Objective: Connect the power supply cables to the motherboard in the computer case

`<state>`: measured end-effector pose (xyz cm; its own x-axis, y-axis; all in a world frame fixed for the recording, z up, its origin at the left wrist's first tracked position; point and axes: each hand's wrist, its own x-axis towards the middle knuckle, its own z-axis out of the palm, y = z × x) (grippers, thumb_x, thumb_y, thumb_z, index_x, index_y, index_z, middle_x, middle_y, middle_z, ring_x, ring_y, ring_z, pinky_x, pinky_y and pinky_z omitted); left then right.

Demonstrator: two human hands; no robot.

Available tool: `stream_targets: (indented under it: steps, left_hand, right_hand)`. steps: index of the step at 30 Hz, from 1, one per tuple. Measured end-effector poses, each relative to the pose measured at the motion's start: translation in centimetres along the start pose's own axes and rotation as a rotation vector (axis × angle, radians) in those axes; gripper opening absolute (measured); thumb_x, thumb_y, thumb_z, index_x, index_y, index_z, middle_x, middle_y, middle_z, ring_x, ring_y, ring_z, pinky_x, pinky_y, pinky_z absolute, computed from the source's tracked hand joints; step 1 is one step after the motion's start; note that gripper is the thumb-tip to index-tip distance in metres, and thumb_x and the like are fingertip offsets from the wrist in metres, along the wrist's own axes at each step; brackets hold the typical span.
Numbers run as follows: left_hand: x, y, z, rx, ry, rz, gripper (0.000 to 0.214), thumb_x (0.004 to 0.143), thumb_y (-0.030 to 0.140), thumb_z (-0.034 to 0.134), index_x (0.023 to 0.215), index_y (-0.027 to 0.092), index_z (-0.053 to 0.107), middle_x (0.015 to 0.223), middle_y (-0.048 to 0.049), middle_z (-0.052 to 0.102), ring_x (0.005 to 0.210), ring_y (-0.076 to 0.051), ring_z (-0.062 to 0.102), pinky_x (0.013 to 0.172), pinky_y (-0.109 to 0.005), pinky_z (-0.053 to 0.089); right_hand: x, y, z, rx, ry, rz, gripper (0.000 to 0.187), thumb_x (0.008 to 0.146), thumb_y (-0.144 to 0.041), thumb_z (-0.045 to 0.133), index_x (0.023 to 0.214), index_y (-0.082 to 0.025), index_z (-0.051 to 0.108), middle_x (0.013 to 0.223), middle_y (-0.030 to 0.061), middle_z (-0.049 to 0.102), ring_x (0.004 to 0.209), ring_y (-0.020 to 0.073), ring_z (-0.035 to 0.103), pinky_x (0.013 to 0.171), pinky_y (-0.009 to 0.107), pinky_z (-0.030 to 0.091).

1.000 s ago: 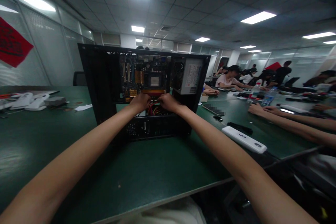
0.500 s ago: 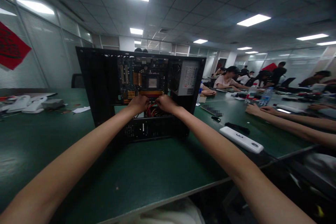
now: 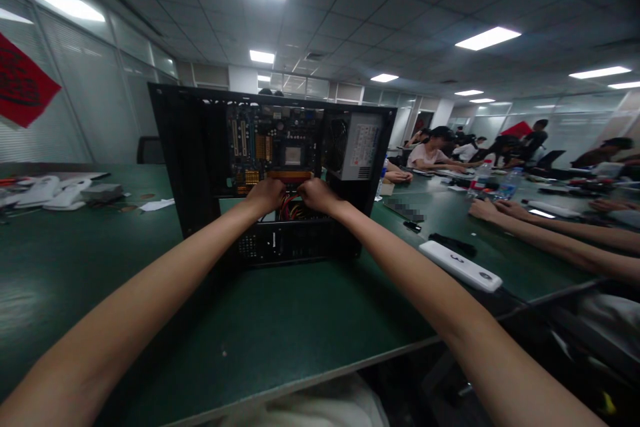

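Black computer case [image 3: 195, 153] stands upright on the green table [image 3: 320, 307], straight ahead, open side facing the wearer; both hands are at its interior. Left hand [image 3: 267, 196]: fingers curled, at the lower edge of the circuit board [image 3: 273, 137]. Right hand [image 3: 319, 196]: also curled, just below the right end of the orange strip [image 3: 290, 177]. The hands are near each other, with a narrow gap between. Fingertips are hidden and the interior is dark; cannot tell whether either hand is clamped on anything.

Bundle of coloured wires [image 3: 293, 208] lies between the hands and slightly below them. Square chip [image 3: 293, 155] is above the gap between the hands; metal power box [image 3: 361, 143] is above and right of the right hand.

Step in hand, as judged: close two-handed work around the wires at the board's lower edge. Next move seems to call for fine fingertip control, a steady case, and light pressure near the board; with so little light, feel probably counts as much as sight.

Right of the right forearm: white power strip [image 3: 460, 265]. Left of the left hand, outside the case: scrap of paper [image 3: 157, 205].
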<state>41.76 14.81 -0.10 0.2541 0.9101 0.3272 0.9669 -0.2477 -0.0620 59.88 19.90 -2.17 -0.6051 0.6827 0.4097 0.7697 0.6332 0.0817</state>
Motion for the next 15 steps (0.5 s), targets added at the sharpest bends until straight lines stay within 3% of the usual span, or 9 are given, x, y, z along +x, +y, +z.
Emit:
stream_targets:
  steps: [15]
  left_hand:
    - [0.04,0.30,-0.08,0.017,-0.007,-0.002,0.033,0.098,0.023,0.051,0.109,0.015,0.080,0.115,-0.0211,0.077,0.109,-0.033,0.074,0.087,-0.035,0.055]
  right_hand:
    - [-0.22,-0.57,-0.99,-0.014,-0.022,0.016,0.029,0.089,-0.005,0.056,0.100,-0.012,0.082,0.102,0.0154,0.080,0.095,0.0240,0.072,0.076,0.027,0.045]
